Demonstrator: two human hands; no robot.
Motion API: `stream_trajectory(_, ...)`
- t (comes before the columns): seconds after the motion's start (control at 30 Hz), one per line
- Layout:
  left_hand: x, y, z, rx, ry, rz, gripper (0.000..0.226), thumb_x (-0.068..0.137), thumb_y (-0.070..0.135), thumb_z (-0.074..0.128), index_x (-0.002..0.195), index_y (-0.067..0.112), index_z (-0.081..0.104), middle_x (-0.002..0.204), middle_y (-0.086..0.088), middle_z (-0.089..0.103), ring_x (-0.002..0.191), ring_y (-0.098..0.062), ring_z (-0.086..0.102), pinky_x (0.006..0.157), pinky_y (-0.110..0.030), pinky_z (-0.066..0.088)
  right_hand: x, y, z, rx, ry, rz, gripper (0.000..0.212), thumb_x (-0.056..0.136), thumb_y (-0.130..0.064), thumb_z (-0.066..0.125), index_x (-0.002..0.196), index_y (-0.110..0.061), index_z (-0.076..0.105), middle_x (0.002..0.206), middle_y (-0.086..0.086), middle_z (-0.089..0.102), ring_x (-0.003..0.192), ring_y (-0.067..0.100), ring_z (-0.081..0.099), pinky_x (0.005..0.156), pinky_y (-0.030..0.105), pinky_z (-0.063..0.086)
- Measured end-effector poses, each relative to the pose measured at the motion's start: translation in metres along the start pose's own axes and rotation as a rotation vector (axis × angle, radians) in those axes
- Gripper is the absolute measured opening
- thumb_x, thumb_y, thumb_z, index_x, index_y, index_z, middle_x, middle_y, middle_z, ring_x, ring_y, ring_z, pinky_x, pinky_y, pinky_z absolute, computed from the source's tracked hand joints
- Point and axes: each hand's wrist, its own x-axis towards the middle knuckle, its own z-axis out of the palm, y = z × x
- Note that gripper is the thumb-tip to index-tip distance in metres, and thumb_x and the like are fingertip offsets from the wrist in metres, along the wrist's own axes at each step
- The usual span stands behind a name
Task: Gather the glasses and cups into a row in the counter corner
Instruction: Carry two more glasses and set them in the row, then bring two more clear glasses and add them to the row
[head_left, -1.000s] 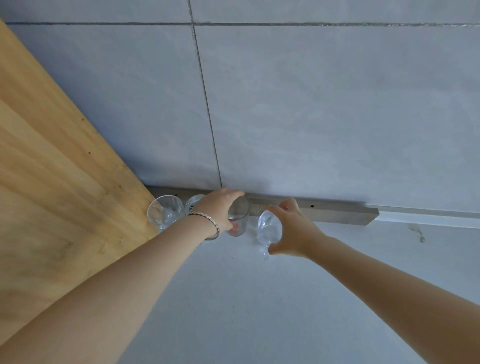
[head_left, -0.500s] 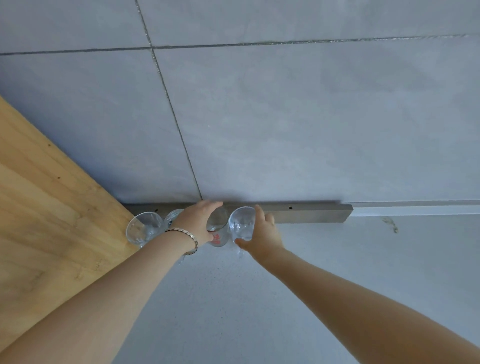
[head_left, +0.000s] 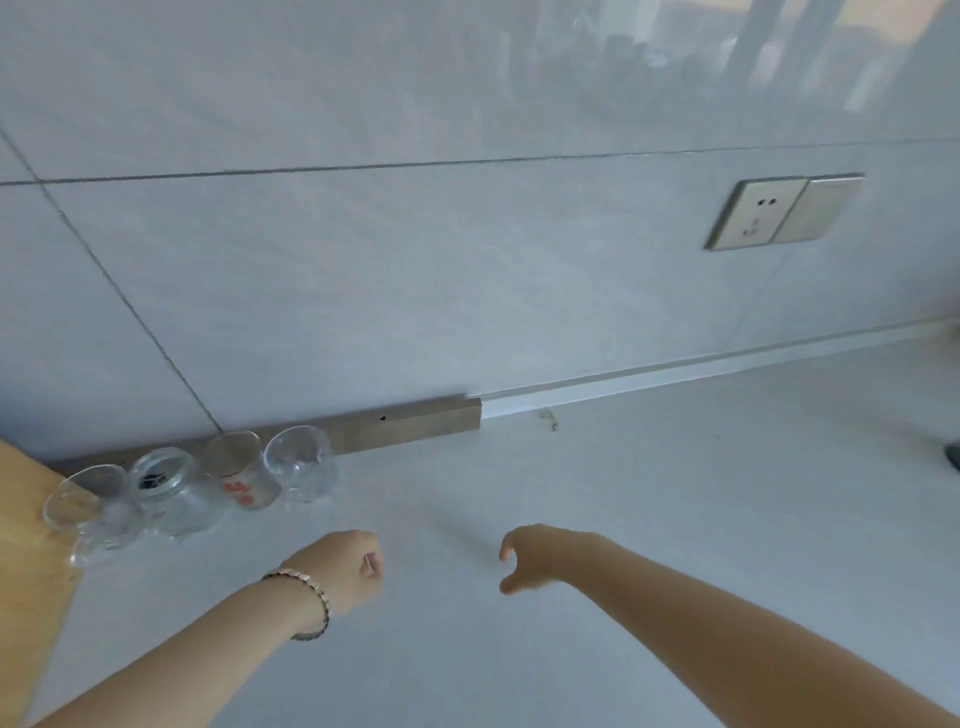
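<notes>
Several clear glasses stand in a row along the wall at the left counter corner. From the left they are a stemmed glass (head_left: 78, 506), a jar-like glass (head_left: 171, 491), a glass with red print (head_left: 241, 470) and a plain clear glass (head_left: 301, 462). My left hand (head_left: 343, 566), with a bracelet on its wrist, hovers over the counter in front of the row, its fingers curled in and holding nothing. My right hand (head_left: 540, 558) is to its right, fingers loosely bent and empty. Neither hand touches a glass.
A wooden panel (head_left: 26, 545) borders the counter on the left, beside the stemmed glass. A metal strip (head_left: 410, 426) runs along the wall base behind the row. A wall socket (head_left: 779, 210) sits at the upper right. A dark object (head_left: 953, 457) shows at the right edge.
Both hands have let go of the glasses and pulled back toward me. The clear glass now stands at the right end of the row. The view has swung to the right.
</notes>
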Motion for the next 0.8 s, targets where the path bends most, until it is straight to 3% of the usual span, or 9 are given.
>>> stream_trajectory(0.1, 0.01, 0.063, 0.029, 0.041, -0.102, 0.042, 0.031, 0.087, 0.02, 0.049, 0.06, 0.033, 0.04, 0.074, 0.016, 0.048, 0.092, -0.013, 0.058, 0.091, -0.024, 0.047, -0.04, 0.071, 0.008, 0.063, 0.019, 0.088, 0.052, 0.092, -0.032, 0.053, 0.14, -0.017, 0.04, 0.141, 0.002, 0.048, 0.132, 0.019, 0.042, 0.105, 0.034, 0.036)
stream_trajectory(0.23, 0.024, 0.161, 0.059, 0.04, -0.146, 0.104, 0.029, 0.087, 0.02, 0.048, 0.061, 0.031, 0.041, 0.074, 0.012, 0.049, 0.079, -0.013, 0.055, 0.07, -0.019, 0.041, -0.086, 0.177, 0.021, 0.168, 0.059, 0.201, 0.051, 0.092, -0.037, 0.051, 0.139, -0.02, 0.039, 0.143, -0.001, 0.045, 0.134, 0.017, 0.038, 0.107, 0.036, 0.033)
stream_trajectory(0.47, 0.05, 0.355, 0.117, 0.147, -0.163, 0.235, 0.011, 0.088, 0.021, 0.048, 0.078, 0.026, 0.051, 0.094, 0.005, 0.057, 0.091, -0.014, 0.057, 0.086, -0.022, 0.045, -0.159, 0.379, 0.045, 0.278, 0.129, 0.316, 0.051, 0.091, -0.04, 0.051, 0.138, -0.022, 0.04, 0.138, -0.002, 0.05, 0.133, 0.017, 0.04, 0.106, 0.037, 0.036)
stream_trajectory(0.57, 0.056, 0.434, 0.14, 0.135, -0.165, 0.243, 0.009, 0.088, 0.02, 0.049, 0.087, 0.022, 0.057, 0.094, 0.004, 0.057, 0.094, -0.017, 0.059, 0.079, -0.021, 0.043, -0.19, 0.466, 0.053, 0.344, 0.179, 0.335, 0.045, 0.091, -0.035, 0.052, 0.133, -0.02, 0.046, 0.134, 0.001, 0.054, 0.127, 0.017, 0.047, 0.102, 0.033, 0.039)
stream_trajectory(0.67, 0.058, 0.501, 0.165, 0.107, -0.198, 0.251, 0.016, 0.089, 0.019, 0.05, 0.101, 0.017, 0.06, 0.095, 0.003, 0.053, 0.089, -0.015, 0.052, 0.079, -0.02, 0.039, -0.222, 0.541, 0.057, 0.46, 0.362, 0.385, 0.037, 0.092, -0.028, 0.053, 0.127, -0.017, 0.053, 0.127, 0.004, 0.058, 0.114, 0.021, 0.057, 0.09, 0.025, 0.043)
stream_trajectory(0.8, 0.058, 0.564, 0.192, 0.121, -0.265, 0.283, 0.004, 0.089, 0.02, 0.051, 0.092, 0.023, 0.051, 0.096, 0.003, 0.053, 0.089, -0.015, 0.052, 0.078, -0.019, 0.037, -0.249, 0.618, 0.055, 0.376, 0.708, 0.582, 0.056, 0.087, -0.037, 0.059, 0.137, -0.019, 0.041, 0.139, 0.005, 0.042, 0.129, 0.024, 0.041, 0.099, 0.036, 0.04)
